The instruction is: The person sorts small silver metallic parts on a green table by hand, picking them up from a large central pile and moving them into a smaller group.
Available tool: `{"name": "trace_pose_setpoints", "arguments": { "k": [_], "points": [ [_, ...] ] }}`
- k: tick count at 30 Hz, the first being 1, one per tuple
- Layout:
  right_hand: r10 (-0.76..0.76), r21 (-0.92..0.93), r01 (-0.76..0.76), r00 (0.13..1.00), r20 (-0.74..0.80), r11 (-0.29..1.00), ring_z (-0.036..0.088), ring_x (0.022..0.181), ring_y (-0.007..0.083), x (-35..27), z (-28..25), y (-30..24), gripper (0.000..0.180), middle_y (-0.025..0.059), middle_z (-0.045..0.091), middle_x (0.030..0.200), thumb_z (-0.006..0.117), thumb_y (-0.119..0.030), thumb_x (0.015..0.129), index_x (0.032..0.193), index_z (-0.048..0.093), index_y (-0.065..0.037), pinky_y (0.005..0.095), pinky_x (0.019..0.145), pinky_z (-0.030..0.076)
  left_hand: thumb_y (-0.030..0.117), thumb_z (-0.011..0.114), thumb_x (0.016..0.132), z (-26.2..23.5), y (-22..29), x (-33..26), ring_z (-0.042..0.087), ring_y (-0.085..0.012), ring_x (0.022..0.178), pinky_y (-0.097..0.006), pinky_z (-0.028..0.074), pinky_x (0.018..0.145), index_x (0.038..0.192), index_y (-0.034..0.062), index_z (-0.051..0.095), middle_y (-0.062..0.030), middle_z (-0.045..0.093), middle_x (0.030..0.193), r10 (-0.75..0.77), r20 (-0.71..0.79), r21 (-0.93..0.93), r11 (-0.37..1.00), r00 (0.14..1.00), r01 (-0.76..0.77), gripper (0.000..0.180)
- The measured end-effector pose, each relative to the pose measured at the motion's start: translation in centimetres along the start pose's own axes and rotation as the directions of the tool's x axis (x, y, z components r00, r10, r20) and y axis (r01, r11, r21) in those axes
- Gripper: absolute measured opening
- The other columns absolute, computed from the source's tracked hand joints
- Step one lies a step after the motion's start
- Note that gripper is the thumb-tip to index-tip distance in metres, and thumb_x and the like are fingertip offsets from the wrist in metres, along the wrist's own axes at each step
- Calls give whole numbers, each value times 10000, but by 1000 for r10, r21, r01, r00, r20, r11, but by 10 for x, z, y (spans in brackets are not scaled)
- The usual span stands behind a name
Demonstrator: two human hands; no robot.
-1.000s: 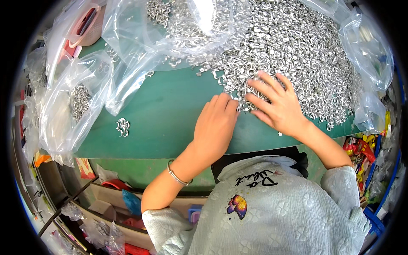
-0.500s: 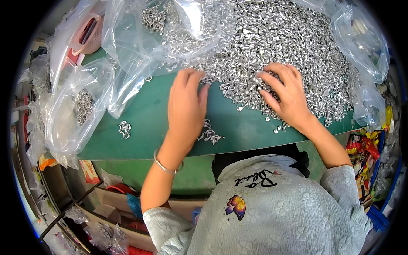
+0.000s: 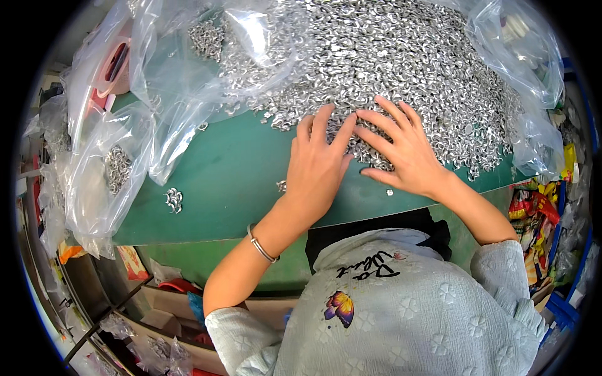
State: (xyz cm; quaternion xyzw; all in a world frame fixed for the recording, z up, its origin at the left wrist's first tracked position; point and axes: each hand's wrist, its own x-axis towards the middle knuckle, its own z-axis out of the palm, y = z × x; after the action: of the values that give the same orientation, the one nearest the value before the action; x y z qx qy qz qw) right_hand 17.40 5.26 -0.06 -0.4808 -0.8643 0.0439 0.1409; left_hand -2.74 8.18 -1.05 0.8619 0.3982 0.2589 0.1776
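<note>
A broad pile of small, curved silver metal pieces [image 3: 389, 59] covers much of the green tabletop [image 3: 232, 169]. At its near edge lies my left hand [image 3: 316, 166], fingers spread and fingertips among the pieces. Close beside it, my right hand [image 3: 404, 150] spreads its fingers over the same edge, its index fingertip almost meeting the left one. Neither hand visibly grips a piece. A few pieces [image 3: 281, 186] show by the left wrist, partly hidden by the hand. One loose piece [image 3: 389, 192] lies below the right hand. Farther left is a small separate cluster [image 3: 174, 200].
Clear plastic bags [image 3: 166, 135] drape over the table's left side, one holding metal pieces [image 3: 118, 169]. Behind them stands a pink basket [image 3: 119, 75]. Another clear bag [image 3: 520, 56] lies at the far right. Colourful packets [image 3: 533, 210] sit on the right, below table height.
My left hand has moved right, toward the right hand, and its fingers have spread. My right hand has shifted slightly left and nearer. Several pieces formerly beside the left wrist no longer show there.
</note>
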Motion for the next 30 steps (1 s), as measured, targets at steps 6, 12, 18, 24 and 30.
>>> {"name": "trace_pose_setpoints", "arguments": {
  "k": [6, 12, 18, 24, 30],
  "points": [
    [-39, -4, 39, 995, -89, 999, 333, 1362, 345, 5, -3, 16, 572, 100, 438, 1391, 763, -325, 715, 1214, 572, -119, 558, 1087, 270, 22, 703, 734, 7, -2, 10, 446, -396, 1176, -472, 425, 947, 1344, 86, 496, -192, 401, 1411, 87, -5, 129, 988, 996, -85, 648],
    [-57, 61, 69, 983, -176, 996, 354, 1334, 363, 14, 10, 23, 559, 139, 437, 1364, 751, -277, 716, 1205, 548, -98, 566, 1097, 265, 66, 702, 718, 12, -15, 18, 454, -315, 1200, -435, 415, 918, 1340, 100, 498, -148, 396, 1442, 190, 9, 328, 927, 982, -183, 656],
    [-56, -36, 49, 968, -243, 998, 349, 1333, 381, 38, 18, 25, 603, 150, 453, 1346, 740, -303, 740, 1226, 497, -40, 529, 1109, 280, 88, 738, 710, 4, -23, 35, 428, -358, 1244, -473, 381, 1002, 1360, 79, 444, -135, 373, 1472, 122, 62, 363, 922, 991, -136, 713],
    [-98, -1, 107, 910, -403, 994, 469, 1189, 362, 66, 24, 32, 416, 182, 534, 1196, 667, -179, 756, 1098, 549, 26, 492, 1066, 345, -19, 676, 745, -5, -34, 55, 478, -334, 1201, -416, 407, 1005, 1270, 56, 516, -117, 484, 1370, 101, -48, 279, 957, 994, -84, 554],
    [-18, 19, 31, 882, -472, 999, 511, 1083, 325, 92, 18, 48, 330, 147, 573, 1075, 658, -215, 785, 1016, 590, 11, 450, 948, 399, -16, 643, 789, -22, -47, 62, 576, -353, 1086, -398, 471, 920, 1159, 34, 599, -141, 595, 1209, 35, -130, 49, 998, 991, -29, 376]
  ]
}}
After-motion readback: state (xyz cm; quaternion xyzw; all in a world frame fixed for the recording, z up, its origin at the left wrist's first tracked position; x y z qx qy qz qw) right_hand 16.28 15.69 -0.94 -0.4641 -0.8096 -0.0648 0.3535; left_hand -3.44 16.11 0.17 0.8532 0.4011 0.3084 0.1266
